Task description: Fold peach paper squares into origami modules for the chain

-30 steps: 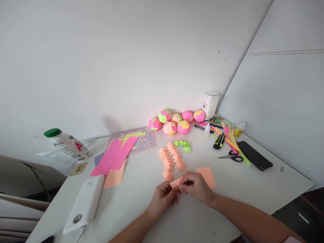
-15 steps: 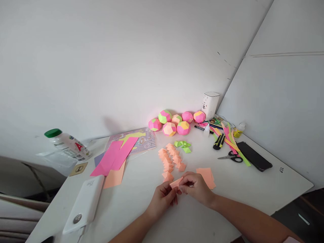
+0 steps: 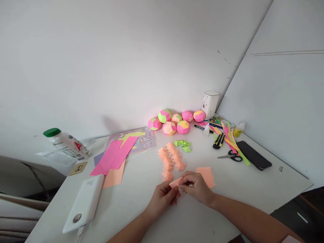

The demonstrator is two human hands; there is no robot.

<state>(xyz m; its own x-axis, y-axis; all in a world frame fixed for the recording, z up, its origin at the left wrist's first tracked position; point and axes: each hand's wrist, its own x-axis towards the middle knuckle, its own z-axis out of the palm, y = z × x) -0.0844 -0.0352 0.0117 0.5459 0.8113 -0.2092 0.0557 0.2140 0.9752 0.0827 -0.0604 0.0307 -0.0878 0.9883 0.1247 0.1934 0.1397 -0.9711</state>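
A small folded piece of peach paper (image 3: pixel 175 183) is held between both hands above the front of the table. My left hand (image 3: pixel 163 195) pinches its left end, thumb on the near side. My right hand (image 3: pixel 193 186) grips the right end with thumb and fingertips, which hide part of the paper. Just beyond the hands lie two rows of folded peach paper units (image 3: pixel 167 165). Several folded green units (image 3: pixel 182 144) sit farther back. To the right of my right hand is a stack of flat peach paper squares (image 3: pixel 207 176).
Several paper balls (image 3: pixel 169 128) line the wall. Scissors (image 3: pixel 231 156), a box cutter (image 3: pixel 219 141), paper strips (image 3: pixel 229 136) and a black phone-like slab (image 3: pixel 253 155) lie right. Pink sheets (image 3: pixel 115 155), a white power bank (image 3: pixel 84 204) and a green-capped bottle (image 3: pixel 67 145) are left.
The hands and the folded peach paper stay almost in place, with only a slight shift of the fingers. The whole view has moved very slightly.
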